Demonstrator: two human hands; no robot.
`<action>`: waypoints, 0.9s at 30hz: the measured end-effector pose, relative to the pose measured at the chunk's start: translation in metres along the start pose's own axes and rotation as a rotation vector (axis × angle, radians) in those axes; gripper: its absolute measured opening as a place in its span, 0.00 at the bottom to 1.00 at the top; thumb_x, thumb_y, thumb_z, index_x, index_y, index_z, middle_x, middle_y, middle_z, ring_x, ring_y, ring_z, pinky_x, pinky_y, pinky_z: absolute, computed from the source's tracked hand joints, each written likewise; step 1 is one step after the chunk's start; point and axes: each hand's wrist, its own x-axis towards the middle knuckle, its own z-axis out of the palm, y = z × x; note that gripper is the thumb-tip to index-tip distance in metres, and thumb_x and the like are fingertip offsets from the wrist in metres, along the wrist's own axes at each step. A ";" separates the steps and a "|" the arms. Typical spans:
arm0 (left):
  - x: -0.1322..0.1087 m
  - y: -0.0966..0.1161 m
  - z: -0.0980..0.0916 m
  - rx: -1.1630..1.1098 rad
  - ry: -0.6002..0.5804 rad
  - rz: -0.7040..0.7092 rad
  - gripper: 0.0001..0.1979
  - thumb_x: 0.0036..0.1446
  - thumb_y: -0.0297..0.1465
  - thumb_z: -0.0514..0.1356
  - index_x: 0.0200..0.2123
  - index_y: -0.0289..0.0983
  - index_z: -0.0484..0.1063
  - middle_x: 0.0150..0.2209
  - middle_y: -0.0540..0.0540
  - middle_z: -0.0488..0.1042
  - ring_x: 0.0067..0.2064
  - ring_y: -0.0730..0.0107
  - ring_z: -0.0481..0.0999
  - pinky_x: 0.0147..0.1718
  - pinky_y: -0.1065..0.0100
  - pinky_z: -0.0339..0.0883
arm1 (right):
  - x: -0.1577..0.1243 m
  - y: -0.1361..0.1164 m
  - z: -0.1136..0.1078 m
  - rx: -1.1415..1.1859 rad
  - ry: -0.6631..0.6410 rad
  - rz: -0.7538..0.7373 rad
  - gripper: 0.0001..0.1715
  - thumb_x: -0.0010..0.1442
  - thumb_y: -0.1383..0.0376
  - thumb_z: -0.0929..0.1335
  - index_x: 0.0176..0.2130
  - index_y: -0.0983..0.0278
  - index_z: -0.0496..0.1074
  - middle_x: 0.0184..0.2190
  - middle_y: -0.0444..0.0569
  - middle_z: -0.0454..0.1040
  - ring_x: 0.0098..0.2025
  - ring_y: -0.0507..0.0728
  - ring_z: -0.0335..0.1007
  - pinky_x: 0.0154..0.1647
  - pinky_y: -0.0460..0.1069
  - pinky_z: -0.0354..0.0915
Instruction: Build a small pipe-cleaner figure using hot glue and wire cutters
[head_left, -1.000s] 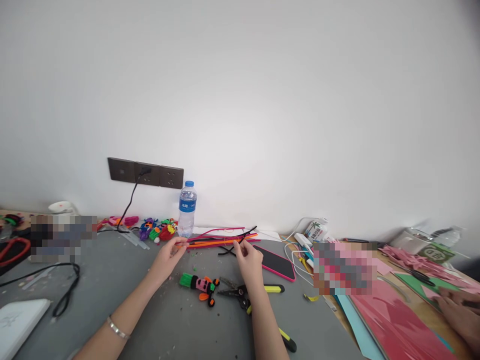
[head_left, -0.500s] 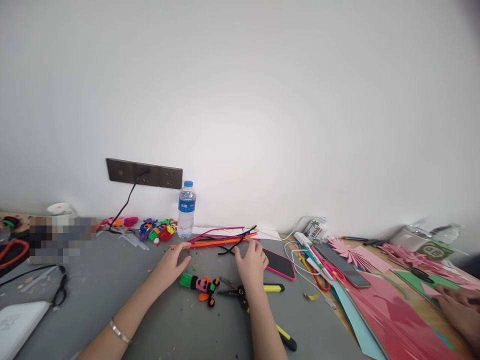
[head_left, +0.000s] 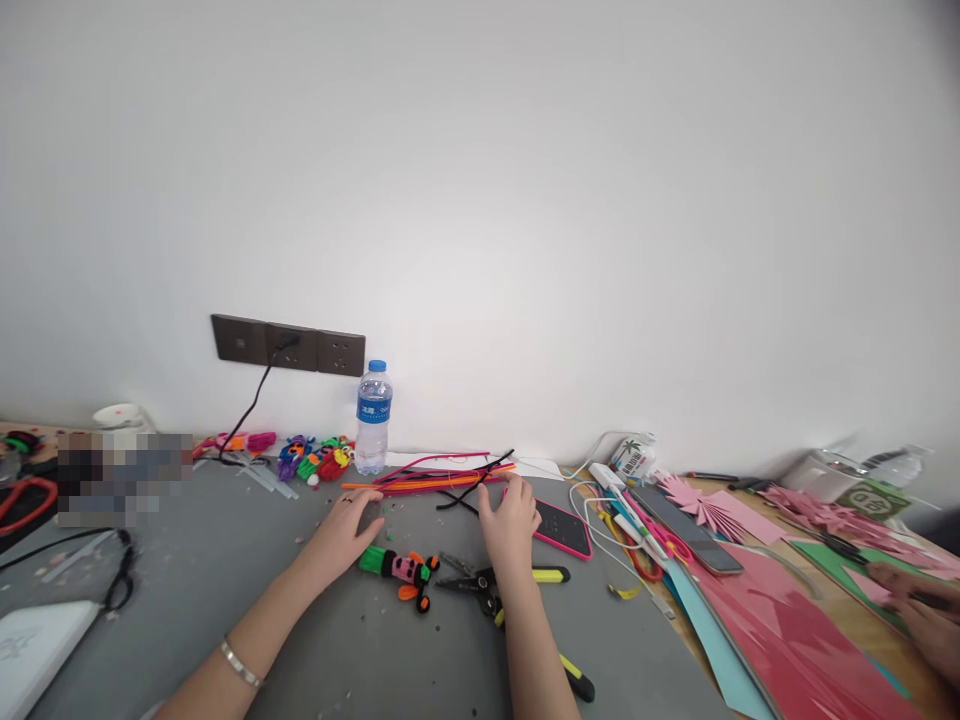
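My left hand (head_left: 347, 528) rests near the left end of a bundle of pink, orange and black pipe cleaners (head_left: 431, 485), thumb apart from the fingers. My right hand (head_left: 510, 522) is by the bundle's right end, fingers apart and slightly bent, overlapping the left edge of a pink-edged phone (head_left: 562, 529). Whether its fingertips touch the phone I cannot tell. Between my forearms lies a small pipe-cleaner figure (head_left: 401, 567) in green, black, pink and orange. Wire-cutting pliers with black and yellow handles (head_left: 553, 576) lie partly hidden under my right forearm.
A water bottle (head_left: 373, 420) stands against the wall, beside colourful pipe-cleaner figures (head_left: 315, 460). At left are red-handled scissors (head_left: 28, 505) and a white box (head_left: 45, 650). White cables, another phone (head_left: 697, 535) and pink paper (head_left: 810, 640) fill the right side. Another person's hand (head_left: 922, 610) is at far right.
My right hand has shifted slightly right, towards the phone, whose screen now shows faint marks. My left hand has moved down slightly. The other person's hand has shifted a little.
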 end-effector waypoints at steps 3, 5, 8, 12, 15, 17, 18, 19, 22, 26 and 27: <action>0.000 -0.001 0.000 0.008 -0.005 0.000 0.15 0.58 0.38 0.54 0.46 0.42 0.71 0.50 0.40 0.73 0.53 0.51 0.71 0.47 0.55 0.68 | -0.001 -0.001 0.004 0.160 -0.057 -0.065 0.16 0.57 0.57 0.62 0.43 0.62 0.65 0.43 0.57 0.71 0.45 0.67 0.67 0.44 0.58 0.59; 0.000 -0.001 0.000 0.015 -0.010 -0.001 0.14 0.58 0.38 0.54 0.45 0.42 0.71 0.50 0.40 0.73 0.53 0.51 0.71 0.46 0.55 0.69 | -0.003 -0.003 0.006 0.233 -0.121 -0.107 0.15 0.57 0.57 0.63 0.43 0.61 0.65 0.43 0.55 0.72 0.46 0.67 0.67 0.44 0.58 0.59; 0.001 -0.001 0.000 0.019 0.002 0.011 0.14 0.57 0.38 0.55 0.44 0.41 0.73 0.49 0.41 0.74 0.52 0.50 0.71 0.45 0.55 0.69 | -0.007 -0.008 0.007 0.307 -0.230 -0.169 0.13 0.57 0.59 0.64 0.42 0.61 0.66 0.43 0.53 0.72 0.48 0.66 0.66 0.48 0.60 0.59; 0.002 -0.003 0.002 0.023 0.024 0.013 0.15 0.57 0.38 0.55 0.45 0.40 0.73 0.49 0.39 0.74 0.53 0.50 0.71 0.47 0.54 0.69 | -0.014 -0.016 0.005 0.461 -0.380 -0.294 0.11 0.59 0.62 0.64 0.43 0.61 0.66 0.42 0.52 0.72 0.48 0.63 0.67 0.51 0.58 0.62; 0.002 -0.005 0.005 0.028 0.053 0.024 0.16 0.57 0.38 0.54 0.46 0.39 0.73 0.49 0.39 0.75 0.53 0.50 0.71 0.47 0.54 0.69 | -0.019 -0.021 0.004 0.531 -0.478 -0.360 0.14 0.59 0.65 0.64 0.46 0.61 0.67 0.46 0.53 0.71 0.52 0.61 0.66 0.54 0.56 0.62; 0.003 -0.007 0.006 0.024 0.080 0.041 0.16 0.57 0.38 0.54 0.45 0.40 0.74 0.48 0.40 0.75 0.52 0.51 0.73 0.46 0.55 0.70 | -0.022 -0.024 0.004 0.524 -0.536 -0.387 0.16 0.58 0.65 0.65 0.48 0.61 0.67 0.50 0.53 0.70 0.55 0.61 0.64 0.57 0.57 0.60; 0.004 -0.007 0.006 0.021 0.094 0.051 0.16 0.57 0.38 0.54 0.44 0.40 0.74 0.48 0.40 0.76 0.51 0.52 0.73 0.45 0.56 0.70 | -0.023 -0.025 0.004 0.510 -0.559 -0.395 0.18 0.58 0.65 0.65 0.49 0.61 0.67 0.51 0.54 0.70 0.56 0.62 0.63 0.58 0.58 0.59; 0.004 -0.007 0.006 0.016 0.109 0.064 0.15 0.57 0.37 0.54 0.44 0.40 0.75 0.47 0.41 0.76 0.49 0.53 0.74 0.45 0.56 0.70 | -0.024 -0.026 0.004 0.495 -0.581 -0.400 0.19 0.58 0.65 0.65 0.50 0.61 0.67 0.53 0.54 0.69 0.58 0.62 0.62 0.59 0.59 0.58; 0.007 -0.005 0.002 -0.017 0.141 0.109 0.13 0.57 0.34 0.54 0.41 0.41 0.76 0.45 0.42 0.77 0.45 0.56 0.77 0.44 0.58 0.70 | -0.027 -0.027 0.006 0.466 -0.625 -0.398 0.24 0.57 0.65 0.66 0.54 0.62 0.66 0.58 0.55 0.66 0.61 0.63 0.59 0.62 0.60 0.55; 0.009 0.005 -0.008 -0.119 0.197 0.128 0.12 0.57 0.32 0.52 0.34 0.40 0.76 0.38 0.44 0.78 0.40 0.59 0.78 0.41 0.61 0.71 | -0.029 -0.024 0.009 0.447 -0.644 -0.395 0.27 0.57 0.63 0.67 0.56 0.60 0.66 0.59 0.53 0.65 0.63 0.62 0.57 0.63 0.60 0.53; 0.008 0.009 -0.011 -0.151 0.225 0.120 0.11 0.56 0.32 0.52 0.33 0.40 0.76 0.37 0.44 0.78 0.39 0.60 0.78 0.40 0.62 0.71 | -0.029 -0.023 0.010 0.441 -0.645 -0.393 0.28 0.57 0.63 0.66 0.57 0.60 0.65 0.59 0.53 0.65 0.63 0.62 0.56 0.63 0.60 0.53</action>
